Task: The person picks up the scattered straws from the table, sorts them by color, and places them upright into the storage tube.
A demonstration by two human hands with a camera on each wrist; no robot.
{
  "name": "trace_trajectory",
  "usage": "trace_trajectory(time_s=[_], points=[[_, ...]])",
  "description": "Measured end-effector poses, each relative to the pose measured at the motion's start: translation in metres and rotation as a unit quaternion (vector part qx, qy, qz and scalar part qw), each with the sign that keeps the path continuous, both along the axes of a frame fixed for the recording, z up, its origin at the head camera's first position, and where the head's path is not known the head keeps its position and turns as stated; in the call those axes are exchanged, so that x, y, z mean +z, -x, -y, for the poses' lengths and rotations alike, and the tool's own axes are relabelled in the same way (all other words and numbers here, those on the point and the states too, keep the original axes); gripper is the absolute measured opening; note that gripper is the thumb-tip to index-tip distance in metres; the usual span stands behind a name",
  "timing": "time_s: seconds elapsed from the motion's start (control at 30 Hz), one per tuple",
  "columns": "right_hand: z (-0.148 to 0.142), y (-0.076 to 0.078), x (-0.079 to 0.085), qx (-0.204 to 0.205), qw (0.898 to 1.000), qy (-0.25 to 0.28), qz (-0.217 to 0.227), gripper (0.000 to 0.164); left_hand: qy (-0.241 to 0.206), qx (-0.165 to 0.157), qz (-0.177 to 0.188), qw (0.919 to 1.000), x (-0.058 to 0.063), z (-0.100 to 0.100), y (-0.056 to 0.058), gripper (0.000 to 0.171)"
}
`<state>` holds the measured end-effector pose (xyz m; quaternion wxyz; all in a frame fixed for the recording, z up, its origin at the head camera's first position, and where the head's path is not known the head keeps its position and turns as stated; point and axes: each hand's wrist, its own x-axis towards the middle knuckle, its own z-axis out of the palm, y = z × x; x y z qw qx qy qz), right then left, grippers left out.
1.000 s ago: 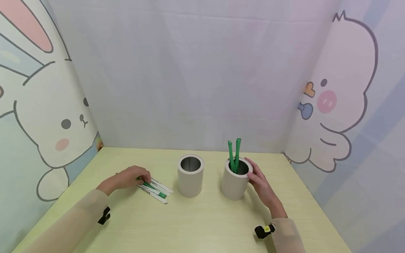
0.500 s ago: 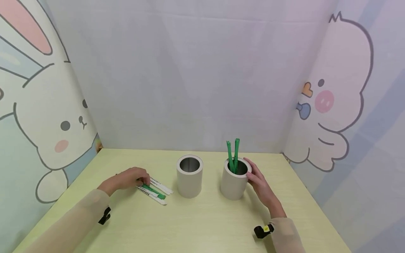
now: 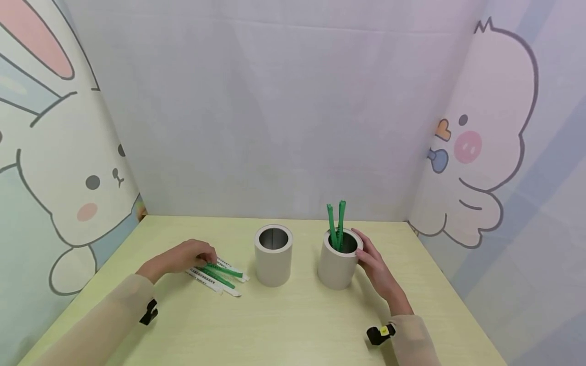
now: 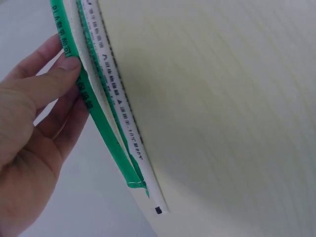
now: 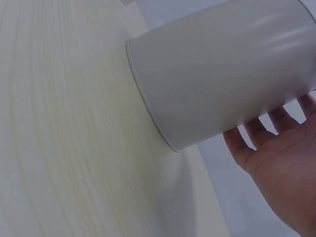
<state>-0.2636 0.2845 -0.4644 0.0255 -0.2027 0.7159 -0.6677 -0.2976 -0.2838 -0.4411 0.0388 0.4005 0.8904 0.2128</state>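
Observation:
At the left of the head view my left hand [image 3: 189, 254] pinches a green-wrapped straw [image 4: 106, 126] between thumb and fingers, just over a small pile. Another green-wrapped straw [image 3: 220, 277] lies there among several white-wrapped straws [image 3: 206, 279] with dark print. My right hand [image 3: 377, 267] holds the right side of a light grey cylindrical cup [image 3: 333, 269], its thumb near the rim. In the right wrist view the fingers [image 5: 256, 131] touch the wall of the cup, which stands on the table. Two green-wrapped straws [image 3: 341, 218] stick up from it.
A second light grey cup [image 3: 273, 264] stands upright between the straw pile and the right cup; no straws show in its mouth. The pale wooden table [image 3: 274, 325] ends at a plain back curtain [image 3: 270, 127]. Printed cartoon panels [image 3: 91, 203] flank both sides.
The green straw in my left hand has come off the pile's middle and swung toward the back, uncovering another green one. A white straw has shifted left. My right hand stays on its cup.

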Motion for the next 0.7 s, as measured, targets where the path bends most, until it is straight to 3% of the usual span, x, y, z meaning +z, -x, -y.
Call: trace_trajectory(time_s=[0.27, 0.57, 0.7], points=[[0.0, 0.0, 0.0, 0.002, 1.0, -0.002, -0.002, 0.06, -0.069, 0.016, -0.046, 0.9964, 0.024, -0.011, -0.011, 0.033], [0.0, 0.0, -0.001, -0.001, 1.0, -0.004, -0.002, 0.059, -0.177, 0.074, -0.03, 0.981, 0.05, -0.049, -0.032, 0.035], [0.0, -0.001, 0.0, -0.002, 1.0, -0.006, -0.001, 0.06, -0.219, 0.111, 0.006, 0.9693, 0.061, -0.07, -0.044, 0.034]])
